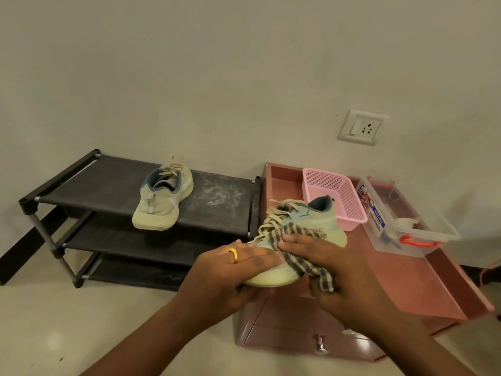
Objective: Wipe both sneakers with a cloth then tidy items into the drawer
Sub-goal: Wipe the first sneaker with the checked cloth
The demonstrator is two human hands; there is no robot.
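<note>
I hold a pale green sneaker in the air above the front left corner of the brown drawer unit. My left hand, with a gold ring, grips its toe from the left. My right hand holds a striped grey and tan cloth and presses it against the sneaker's side. The second sneaker stands on the top shelf of the black shoe rack, toe toward me. The drawer with a metal knob is shut.
A pink plastic basket and a clear storage box with a red handle sit on the drawer unit. The rack stands against the wall to the left, with two lower shelves. A wall socket is above the unit.
</note>
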